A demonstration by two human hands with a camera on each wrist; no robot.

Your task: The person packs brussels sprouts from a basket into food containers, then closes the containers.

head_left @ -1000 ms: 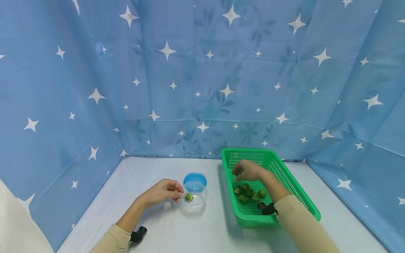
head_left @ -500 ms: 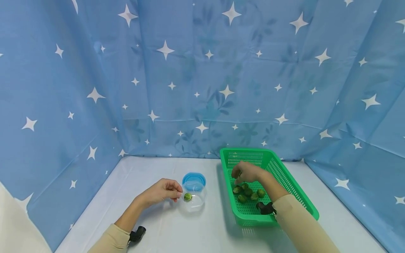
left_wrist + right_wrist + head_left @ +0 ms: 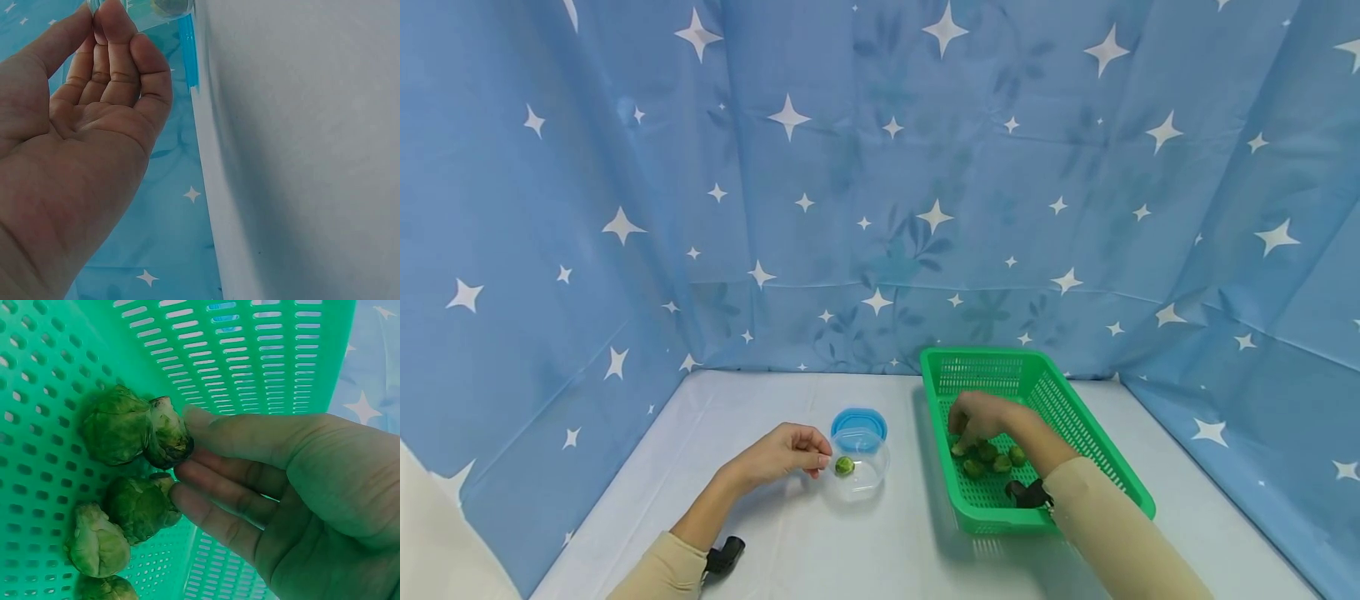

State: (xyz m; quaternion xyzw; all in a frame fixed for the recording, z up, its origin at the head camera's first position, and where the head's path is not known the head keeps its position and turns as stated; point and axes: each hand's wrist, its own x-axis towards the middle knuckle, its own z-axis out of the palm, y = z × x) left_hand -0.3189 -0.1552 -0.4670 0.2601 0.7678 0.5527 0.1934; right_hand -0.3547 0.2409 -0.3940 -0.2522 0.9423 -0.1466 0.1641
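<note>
My left hand (image 3: 790, 452) pinches the rim of a small clear plastic tub (image 3: 867, 477) between thumb and fingers. One Brussels sprout (image 3: 845, 466) lies inside that tub. The left wrist view catches only the edge of the tub (image 3: 145, 14) past the fingertips. Inside a green slotted basket (image 3: 951, 492), my right hand (image 3: 988, 417) reaches down to several Brussels sprouts (image 3: 1002, 463). Up close in the right wrist view, its thumb and fingertips pinch a Brussels sprout (image 3: 167, 434) with a browned side. Other sprouts (image 3: 115, 425) rest against it and below it.
A blue lid (image 3: 859, 417) lies on the white tabletop (image 3: 760, 533) just behind the clear tub. Blue star-patterned curtains (image 3: 880, 208) hang behind and at both sides. The basket's raised walls surround my right hand.
My right hand has lowered onto the sprouts, and its fingertips have come to one at the near-left of the pile. My left hand and the tub stay as they were.
</note>
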